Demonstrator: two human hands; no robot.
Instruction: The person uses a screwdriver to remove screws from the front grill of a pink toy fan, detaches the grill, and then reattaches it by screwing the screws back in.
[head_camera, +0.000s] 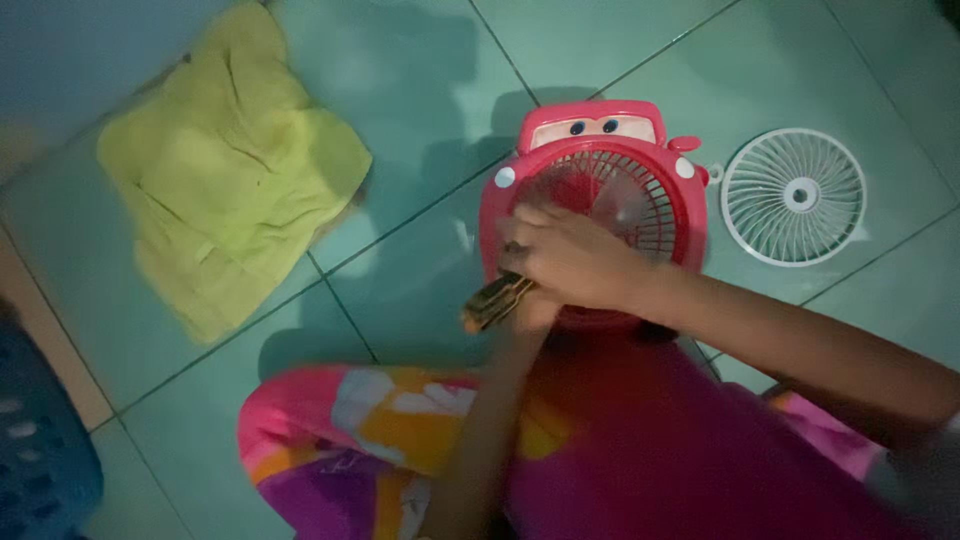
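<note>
A red car-shaped table fan (600, 135) lies on the green tiled floor in front of me, its red grille facing up. My right hand (572, 258) rests over the lower left of the grille with its fingers curled. A dark tool with an orange end (493, 302) sticks out to the left from under that hand, which seems to grip it. My left forearm rises from the bottom centre, and my left hand (532, 312) is mostly hidden beneath the right hand at the fan's lower edge. What it holds cannot be seen.
A white round fan grille (793, 196) lies on the floor right of the fan. A crumpled yellow-green cloth (225, 165) lies at the left. A blue basket (40, 450) fills the bottom left corner. My lap in pink patterned fabric (390, 430) fills the bottom.
</note>
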